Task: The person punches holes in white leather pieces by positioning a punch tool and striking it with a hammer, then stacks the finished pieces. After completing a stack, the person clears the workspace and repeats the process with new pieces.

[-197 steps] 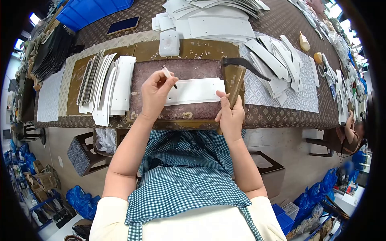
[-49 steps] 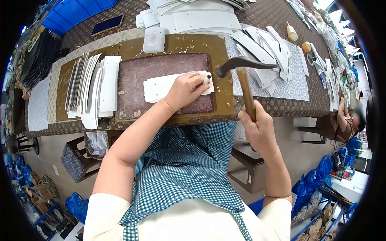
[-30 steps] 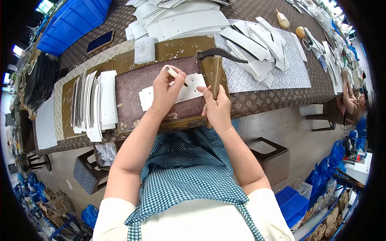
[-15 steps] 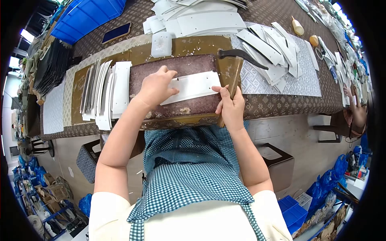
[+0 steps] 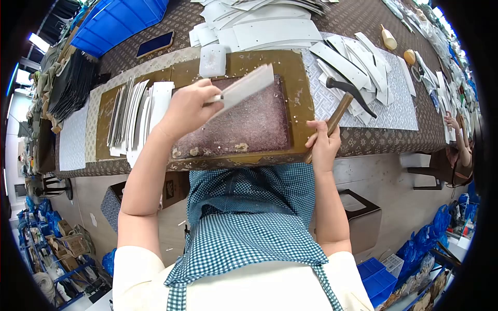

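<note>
My left hand (image 5: 193, 108) pinches a white strip (image 5: 249, 89), which is tilted up off the dark reddish pad (image 5: 249, 124). A small thin item, too small to make out, shows at its fingertips. In my right hand (image 5: 325, 143) is the wooden handle of a hammer (image 5: 340, 110); its curved dark head points up and to the right, over the patterned sheet and some white pieces. Left of the pad stands a row of white strips (image 5: 136, 116), partly behind my left hand.
A large pile of white pieces (image 5: 275, 31) lies at the back, with more pieces (image 5: 353, 65) at the right. A phone (image 5: 155, 44), a blue crate (image 5: 116, 23) and a small bottle (image 5: 388, 39) are further back. Another person's hand (image 5: 452, 122) shows far right.
The white strip has been lifted off the pad by my left hand and tilted. My right hand has moved right and raised the hammer away from the pad's edge.
</note>
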Demonstrator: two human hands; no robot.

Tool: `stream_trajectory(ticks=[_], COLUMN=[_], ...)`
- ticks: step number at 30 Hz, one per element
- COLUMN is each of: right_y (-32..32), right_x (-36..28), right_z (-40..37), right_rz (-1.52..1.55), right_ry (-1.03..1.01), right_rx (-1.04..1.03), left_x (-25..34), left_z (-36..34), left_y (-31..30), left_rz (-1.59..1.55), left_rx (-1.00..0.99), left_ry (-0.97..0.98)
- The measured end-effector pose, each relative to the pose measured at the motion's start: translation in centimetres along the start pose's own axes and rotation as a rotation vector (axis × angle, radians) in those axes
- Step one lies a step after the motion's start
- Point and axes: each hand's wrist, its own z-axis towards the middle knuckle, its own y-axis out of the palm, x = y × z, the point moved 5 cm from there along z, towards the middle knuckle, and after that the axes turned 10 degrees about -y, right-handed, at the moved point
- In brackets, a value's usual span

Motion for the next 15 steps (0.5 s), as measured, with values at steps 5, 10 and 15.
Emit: stream_trajectory(ticks=[5,10,15], right_y=[-0.8,-1.1,-0.9], right_x=[1.3,1.7,1.9], right_z=[0.2,0.4,0.4], right_rz=[0.110,0.132,0.094], right_ry=[0.040,0.068,0.092], right_rx=[0.092,0.125,0.125], left_x=[-2.7,-3.9,-4.8], left_z=[-0.5,-2.5,-2.4], left_y=[1.0,-1.5,2.2], left_rz=[-0.506,0.114,0.241], left_rx=[-0.090,0.417,0.382], left_ry=[-0.273,-0.190,-0.089])
